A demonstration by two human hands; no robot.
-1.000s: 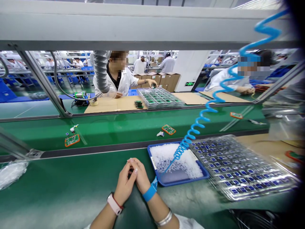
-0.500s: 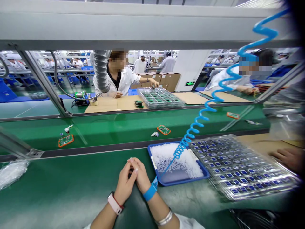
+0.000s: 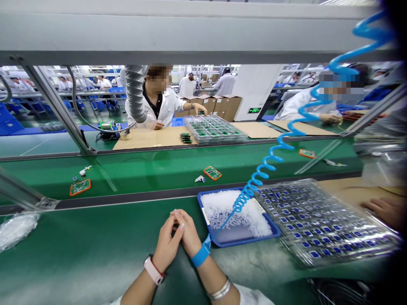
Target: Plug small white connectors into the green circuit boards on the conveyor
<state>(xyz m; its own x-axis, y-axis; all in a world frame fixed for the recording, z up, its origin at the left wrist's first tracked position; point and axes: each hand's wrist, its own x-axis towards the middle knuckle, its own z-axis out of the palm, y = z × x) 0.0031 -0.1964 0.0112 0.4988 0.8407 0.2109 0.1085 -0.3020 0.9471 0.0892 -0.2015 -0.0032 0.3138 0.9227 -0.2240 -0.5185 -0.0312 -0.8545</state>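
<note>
My left hand (image 3: 168,242) and my right hand (image 3: 187,234) rest together above the green bench, fingertips overlapping and fingers closed. No object shows in either one. A pale watch is on my left wrist; a blue wrist strap (image 3: 201,255) with a coiled blue cord (image 3: 263,166) and a silver bangle are on my right. Just right of my hands lies a blue tray (image 3: 244,242) of small white pieces. Beyond it is a stack of clear plastic trays (image 3: 321,226) with rows of small blue-faced parts.
Across the bench, a green conveyor belt (image 3: 159,176) carries orange-edged circuit boards (image 3: 212,173) with small white parts beside them. A plastic bag (image 3: 17,231) lies at left. A co-worker's hand (image 3: 386,209) is at right; another co-worker reaches over a board tray (image 3: 216,129) opposite.
The boards and white parts on the belt have shifted left. The co-worker opposite has moved a hand slightly left over the tray. My hands have stayed still.
</note>
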